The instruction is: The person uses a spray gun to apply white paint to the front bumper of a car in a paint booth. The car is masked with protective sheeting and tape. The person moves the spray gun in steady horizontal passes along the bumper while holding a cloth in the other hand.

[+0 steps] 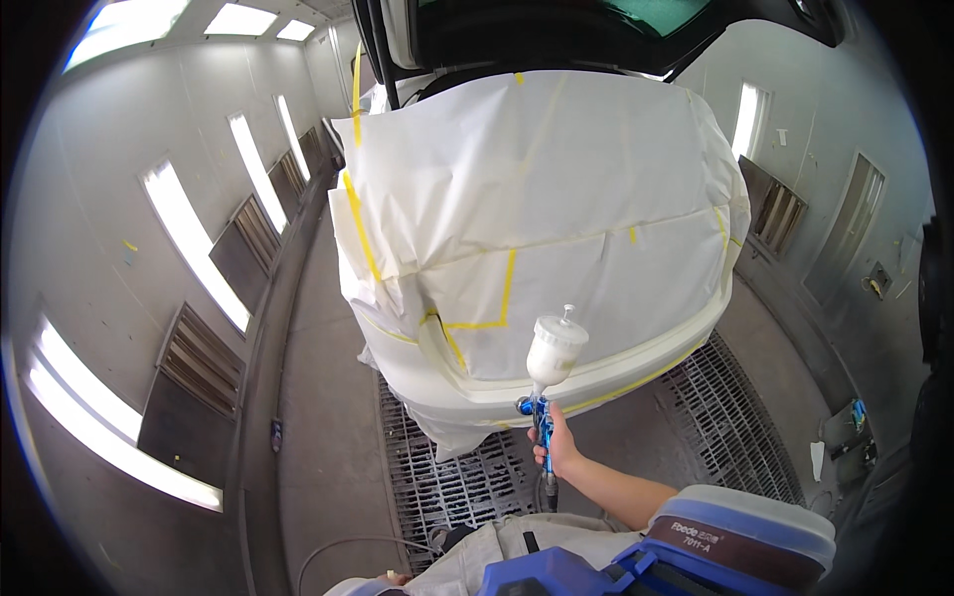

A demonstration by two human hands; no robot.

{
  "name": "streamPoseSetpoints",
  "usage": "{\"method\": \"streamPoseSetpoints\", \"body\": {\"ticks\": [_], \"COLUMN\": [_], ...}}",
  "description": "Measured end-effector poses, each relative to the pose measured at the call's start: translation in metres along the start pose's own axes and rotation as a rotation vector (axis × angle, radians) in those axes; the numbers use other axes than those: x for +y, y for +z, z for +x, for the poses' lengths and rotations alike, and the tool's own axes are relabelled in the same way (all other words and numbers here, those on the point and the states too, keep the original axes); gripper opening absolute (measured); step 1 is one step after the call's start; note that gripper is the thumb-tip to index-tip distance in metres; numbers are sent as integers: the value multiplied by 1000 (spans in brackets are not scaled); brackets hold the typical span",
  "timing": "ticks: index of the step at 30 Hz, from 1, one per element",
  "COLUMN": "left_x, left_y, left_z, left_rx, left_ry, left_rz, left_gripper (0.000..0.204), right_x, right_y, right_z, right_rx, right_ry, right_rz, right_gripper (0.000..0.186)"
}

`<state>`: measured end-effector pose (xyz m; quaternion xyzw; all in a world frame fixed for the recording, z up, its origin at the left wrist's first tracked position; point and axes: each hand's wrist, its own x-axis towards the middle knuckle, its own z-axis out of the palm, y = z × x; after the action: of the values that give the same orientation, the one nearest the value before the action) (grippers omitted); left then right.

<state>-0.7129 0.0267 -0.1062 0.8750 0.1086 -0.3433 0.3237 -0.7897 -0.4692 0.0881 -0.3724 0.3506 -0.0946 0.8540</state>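
Note:
My right hand [562,447] grips a blue spray gun [542,419] by its handle, fingers wrapped round it. On top of the gun sits a white paint cup [556,350] with a lid and a small knob. Beyond the gun is the rear of a car, covered in white masking paper [556,189] with strips of yellow tape [513,288]. A pale bumper [596,382] runs uncovered along its lower edge, close to the gun. At the lower edge only a sliver of my left hand [396,578] shows; its fingers cannot be made out.
The raised tailgate [556,35] hangs over the car. Metal floor grating [730,417] lies under and beside it. A thin hose [343,542] curves along the floor at lower left. Booth walls with bright light panels [194,238] stand on both sides. A respirator [740,536] fills the lower right.

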Motion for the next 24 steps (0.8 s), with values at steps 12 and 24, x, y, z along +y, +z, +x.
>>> {"method": "streamPoseSetpoints", "body": {"ticks": [12,24], "left_x": [14,11], "left_y": [27,26], "left_z": [7,15], "left_rx": [-64,-73], "left_ry": [23,26], "left_rz": [54,121], "left_gripper": [41,43], "right_x": [0,-6], "right_y": [-2,-10], "right_z": [-6,-3], "right_rx": [-15,-18], "right_ry": [-19,-15], "right_rz": [-31,-40], "right_gripper": [57,56]}}
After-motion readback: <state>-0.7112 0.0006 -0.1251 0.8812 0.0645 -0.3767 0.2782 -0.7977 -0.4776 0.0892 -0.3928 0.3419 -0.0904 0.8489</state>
